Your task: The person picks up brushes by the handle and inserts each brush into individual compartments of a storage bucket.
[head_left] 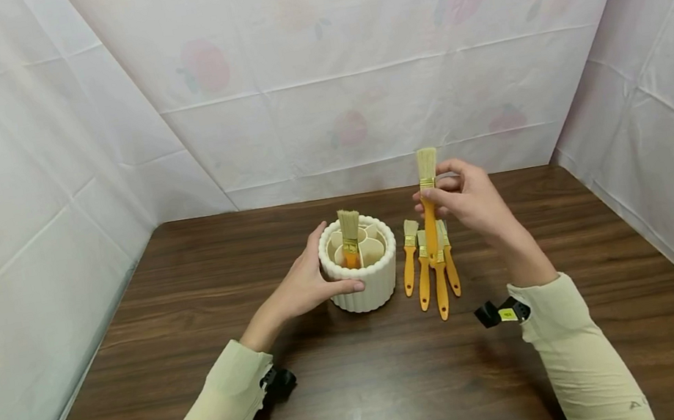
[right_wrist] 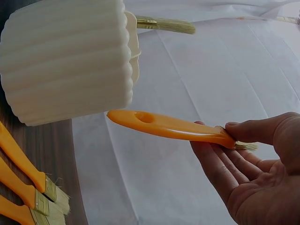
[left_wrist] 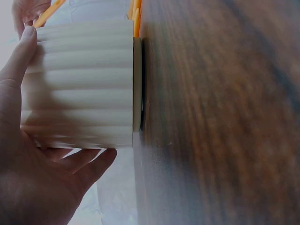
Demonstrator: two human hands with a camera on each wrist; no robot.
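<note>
A cream ribbed holder (head_left: 362,273) (left_wrist: 82,84) (right_wrist: 65,61) with inner compartments stands on the brown table (head_left: 366,383). One orange-handled brush (head_left: 350,239) (right_wrist: 164,24) stands in it, bristles up. My left hand (head_left: 312,281) (left_wrist: 33,154) grips the holder's left side, thumb on the front wall. My right hand (head_left: 465,199) (right_wrist: 253,164) pinches another orange-handled brush (head_left: 428,206) (right_wrist: 171,127) near its ferrule, bristles up, held in the air to the right of the holder.
Three more orange-handled brushes (head_left: 429,265) (right_wrist: 28,187) lie side by side on the table just right of the holder, below the held one. White floral sheeting (head_left: 354,73) walls the table on three sides.
</note>
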